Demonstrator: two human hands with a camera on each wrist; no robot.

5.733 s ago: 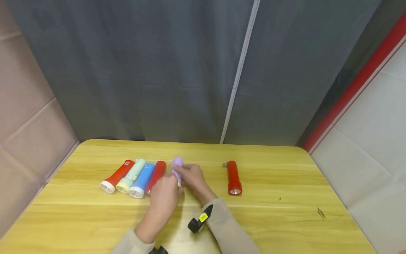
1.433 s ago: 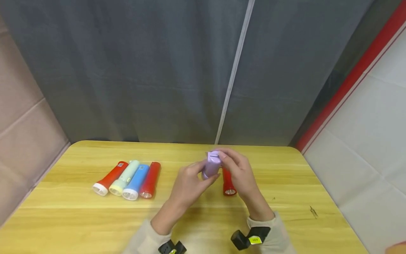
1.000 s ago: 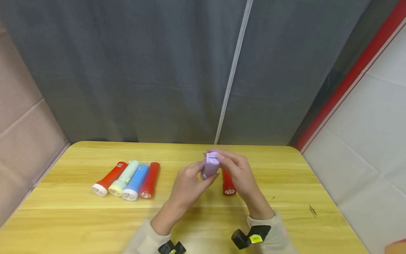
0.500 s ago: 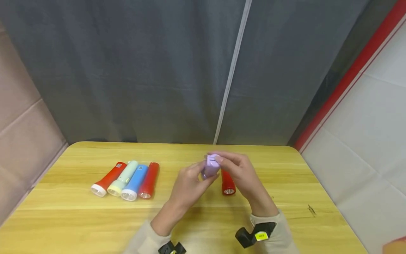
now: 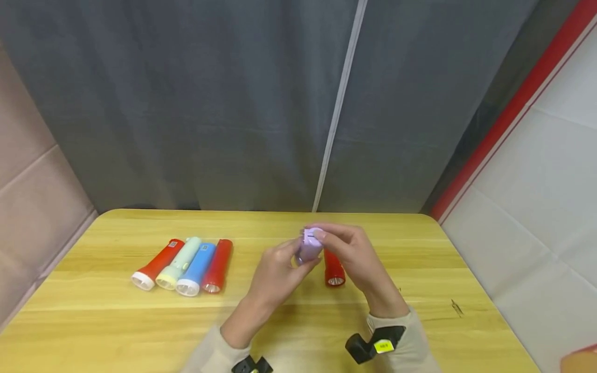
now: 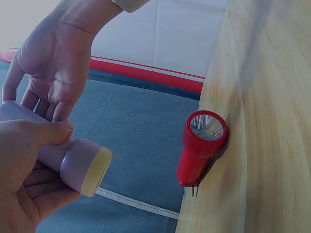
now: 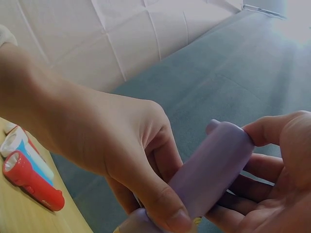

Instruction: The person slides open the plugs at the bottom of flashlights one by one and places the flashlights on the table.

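A purple flashlight (image 5: 310,248) with a yellow lens ring is held in the air over the table, its tail end toward the head camera. My left hand (image 5: 275,269) grips its body, thumb on one side and fingers round the other. My right hand (image 5: 356,254) pinches the tail end, thumb on the end face beside a dark slot. In the left wrist view, the yellow head end (image 6: 96,171) sticks out past the left fingers. Behind the right hand lies a red flashlight (image 5: 334,269); two metal prongs (image 6: 190,190) project from its tail.
On the table's left side lie a red flashlight with a white head (image 5: 158,264), a mint-green one (image 5: 179,263), a blue one (image 5: 197,269) and another red one (image 5: 217,266), side by side. A grey curtain (image 5: 210,103) hangs behind the wooden table (image 5: 116,331).
The purple flashlight has come up and right from beside the row and turned tail toward the head camera. During the last second, the right thumb has shifted slightly on its end face.
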